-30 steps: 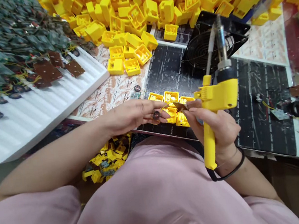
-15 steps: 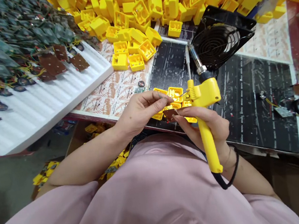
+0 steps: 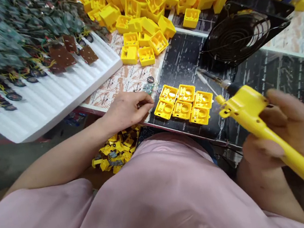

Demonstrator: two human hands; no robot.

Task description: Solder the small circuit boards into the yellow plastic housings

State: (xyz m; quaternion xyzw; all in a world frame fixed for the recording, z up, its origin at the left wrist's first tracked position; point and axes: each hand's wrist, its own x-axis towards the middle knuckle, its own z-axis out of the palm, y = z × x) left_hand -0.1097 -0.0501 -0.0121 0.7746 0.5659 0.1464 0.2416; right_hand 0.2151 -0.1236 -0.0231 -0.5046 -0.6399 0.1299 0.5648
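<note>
My right hand (image 3: 288, 129), blurred by motion, grips a yellow soldering gun (image 3: 247, 105). Its metal tip and thin feed tube point up and left over the black board. My left hand (image 3: 130, 109) rests low at the left edge of that board, thumb and index finger curled together; what they pinch, if anything, is too small to make out. Between the hands, several open yellow plastic cases (image 3: 182, 109) lie in two rows, hollow side up. Just beyond my left fingertips are a small green circuit board (image 3: 148, 88) and a round black part (image 3: 150, 80).
A black fan (image 3: 232, 40) stands tilted behind the soldering gun. More yellow cases (image 3: 147, 56) heap up at the back. On the left, a white foam tray (image 3: 81, 89) bears a pile of wired circuit boards (image 3: 19, 45). Below the table edge are yellow pieces (image 3: 118, 152).
My hands have parted: the left drew back leftward, the right swung right with the soldering gun. The small brown board between them no longer shows, and the row of cases is uncovered.
</note>
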